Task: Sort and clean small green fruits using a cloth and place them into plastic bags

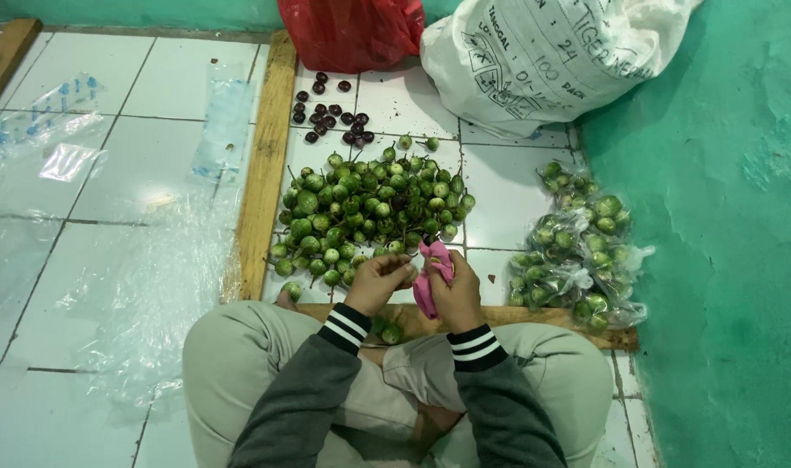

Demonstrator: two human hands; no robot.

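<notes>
I sit cross-legged on a white tiled floor. My left hand (380, 282) is closed around a small green round fruit at the near edge of a pile of green round fruits (369, 212). My right hand (454, 290) grips a pink strip of plastic or cloth (432, 276), which hangs between both hands. The two hands nearly touch above a wooden strip (534, 316) in front of my knees. One green fruit (392, 333) lies by my lap.
Filled clear bags of green fruits (577, 251) lie at the right by a green wall (725, 217). Dark purple fruits (330, 113), a red plastic bag (352, 30) and a white sack (534, 56) sit beyond. Clear plastic sheets (126, 260) cover the left floor past a wooden plank (261, 173).
</notes>
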